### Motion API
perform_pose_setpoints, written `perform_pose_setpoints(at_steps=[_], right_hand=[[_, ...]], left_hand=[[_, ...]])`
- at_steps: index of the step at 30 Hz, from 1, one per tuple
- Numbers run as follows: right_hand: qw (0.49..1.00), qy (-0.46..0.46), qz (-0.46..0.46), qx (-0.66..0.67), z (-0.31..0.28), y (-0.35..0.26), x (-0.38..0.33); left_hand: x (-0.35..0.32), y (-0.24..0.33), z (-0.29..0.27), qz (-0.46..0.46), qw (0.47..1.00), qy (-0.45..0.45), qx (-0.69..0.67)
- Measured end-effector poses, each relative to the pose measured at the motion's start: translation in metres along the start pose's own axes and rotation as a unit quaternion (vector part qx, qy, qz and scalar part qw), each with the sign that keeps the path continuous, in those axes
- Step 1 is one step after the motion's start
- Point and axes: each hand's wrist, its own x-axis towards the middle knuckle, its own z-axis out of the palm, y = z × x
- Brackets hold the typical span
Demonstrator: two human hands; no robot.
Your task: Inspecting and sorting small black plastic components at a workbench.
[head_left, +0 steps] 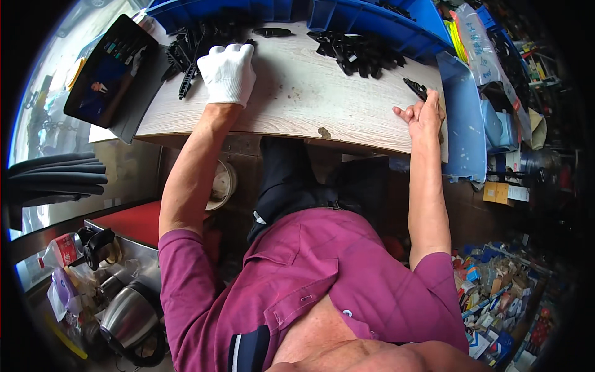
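In a white knit glove, my left hand point(228, 75) is closed, its knuckles up, beside a heap of black plastic parts point(180, 54) at the table's left. Whatever its fingers may hold is hidden beneath them. My bare right hand point(425, 118) pinches a slim black plastic part point(416, 88) between thumb and forefinger, near the right end of the table. A second heap of similar black parts point(356, 53) lies at the back right of the top. One single black part point(271, 31) rests apart at the far middle.
Blue bins point(381, 31) line the back of the pale wood-grain table point(291, 102). A light-blue bin point(463, 118) stands against its right end. At the left leans a tablet point(111, 71) with a lit screen. Below left are a steel kettle point(131, 316) and a white bucket point(223, 185).
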Motion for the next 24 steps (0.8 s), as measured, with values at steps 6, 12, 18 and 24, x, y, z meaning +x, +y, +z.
perform_pose_setpoints(at_steps=[6, 12, 18, 24], right_hand=[[0.987, 0.146, -0.068, 0.023, -0.039, -0.016, 0.045], [0.994, -0.027, -0.017, -0.108, -0.002, -0.003, 0.016], [0.966, -0.067, 0.000, -0.250, 0.037, 0.002, 0.011], [0.914, -0.095, -0.048, -0.392, 0.057, 0.007, 0.017]], left_hand=[[0.005, 0.030, -0.021, 0.021, 0.990, -0.117, -0.074], [0.010, 0.057, -0.031, 0.016, 0.957, -0.221, -0.189], [0.006, 0.071, -0.032, 0.045, 0.971, -0.203, -0.115], [0.003, 0.079, -0.023, 0.075, 0.980, -0.070, -0.170]])
